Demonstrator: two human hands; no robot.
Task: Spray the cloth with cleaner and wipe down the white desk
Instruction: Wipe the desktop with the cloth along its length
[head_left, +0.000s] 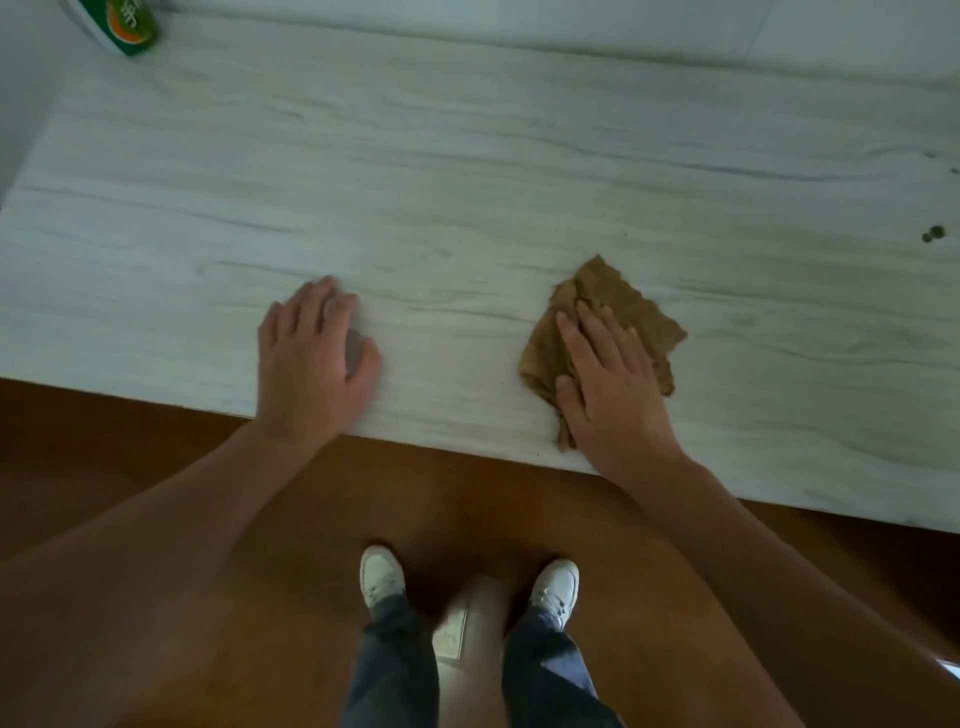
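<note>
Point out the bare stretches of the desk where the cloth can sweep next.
Bare: the wide middle of the desk, between the green container at the far left corner and the dark spots at right; also the strip between left hand and cloth. Occupied: the near edge, under both hands.

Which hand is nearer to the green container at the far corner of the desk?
Left. The left hand rests flat on the desk, on the same side as the green container; the right hand presses the brown cloth, farther away.

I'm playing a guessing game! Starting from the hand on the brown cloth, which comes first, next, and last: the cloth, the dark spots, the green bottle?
1. Brown cloth, under the right hand.
2. Dark spots, far right.
3. Green bottle, far left corner.
</note>
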